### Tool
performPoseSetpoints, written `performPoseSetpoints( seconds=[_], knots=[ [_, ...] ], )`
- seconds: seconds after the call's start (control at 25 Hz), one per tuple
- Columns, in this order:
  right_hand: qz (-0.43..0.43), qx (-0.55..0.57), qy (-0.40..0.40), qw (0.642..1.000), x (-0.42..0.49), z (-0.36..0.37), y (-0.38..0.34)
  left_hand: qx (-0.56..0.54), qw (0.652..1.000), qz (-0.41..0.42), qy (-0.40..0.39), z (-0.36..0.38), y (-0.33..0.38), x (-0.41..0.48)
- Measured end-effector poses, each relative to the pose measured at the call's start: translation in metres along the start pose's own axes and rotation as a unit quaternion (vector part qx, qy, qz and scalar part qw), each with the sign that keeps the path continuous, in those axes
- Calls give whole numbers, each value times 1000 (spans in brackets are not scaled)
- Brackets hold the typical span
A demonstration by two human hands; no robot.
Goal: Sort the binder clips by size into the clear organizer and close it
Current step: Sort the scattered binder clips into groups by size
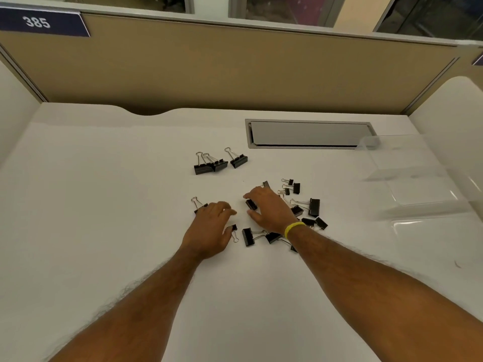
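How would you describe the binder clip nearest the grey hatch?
Find the grey hatch set into the white desk. Left of its near corner lie three large clips. Yours is the rightmost clip, lying apart while the other two touch.

You are sitting at an office cubicle. The white desk point(104, 178) is walled at twelve o'clock by a tan fabric partition point(235, 69) with a pale top rail. White side dividers rise at nine o'clock point(13, 100) and at three o'clock point(449, 105). A dark blue number plate point(39, 22) reading 385 sits on the partition at eleven o'clock, as on numbered workstations. Set into the desktop at one o'clock is a grey cable hatch point(308, 134), and the desk's back edge has a curved notch point(149, 112) at twelve. Above the partition, glass panes point(282, 9) show a dim interior beyond. Black binder clips point(210, 164), ordinary office stock, lie on the desk.
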State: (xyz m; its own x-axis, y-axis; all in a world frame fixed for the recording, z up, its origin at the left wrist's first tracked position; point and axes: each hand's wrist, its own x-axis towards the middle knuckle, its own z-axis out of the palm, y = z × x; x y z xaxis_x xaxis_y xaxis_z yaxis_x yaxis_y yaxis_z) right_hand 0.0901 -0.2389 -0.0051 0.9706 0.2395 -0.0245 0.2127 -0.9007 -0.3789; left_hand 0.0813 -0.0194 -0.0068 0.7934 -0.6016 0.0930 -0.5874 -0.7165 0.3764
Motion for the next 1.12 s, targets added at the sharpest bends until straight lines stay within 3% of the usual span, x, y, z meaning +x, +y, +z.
performPoseSetpoints(
  seconds=[0.12,0.32,0.52,0.68,0.84,1.12],
  knots=[
    [-10,-38,-41,998,-3,1,-2,5,998,35,-59,6,3,-3],
    [9,-11,-59,998,1,0,-8,7,996,29,-90,11,3,-13],
    [47,71,-15,996,-2,0,-18,7,995,34,-92,9,4,-15],
    [43,77,12,996,-6,-3,-27,3,994,7,-106,3,4,-14],
    [101,85,62,989,-7,-1,-28,9,991,-46,-122,-3,3,-17],
    [150,23,14,988,-8,10,-34,-36,986,-135,-94,0,-3,-34]
  ],
)
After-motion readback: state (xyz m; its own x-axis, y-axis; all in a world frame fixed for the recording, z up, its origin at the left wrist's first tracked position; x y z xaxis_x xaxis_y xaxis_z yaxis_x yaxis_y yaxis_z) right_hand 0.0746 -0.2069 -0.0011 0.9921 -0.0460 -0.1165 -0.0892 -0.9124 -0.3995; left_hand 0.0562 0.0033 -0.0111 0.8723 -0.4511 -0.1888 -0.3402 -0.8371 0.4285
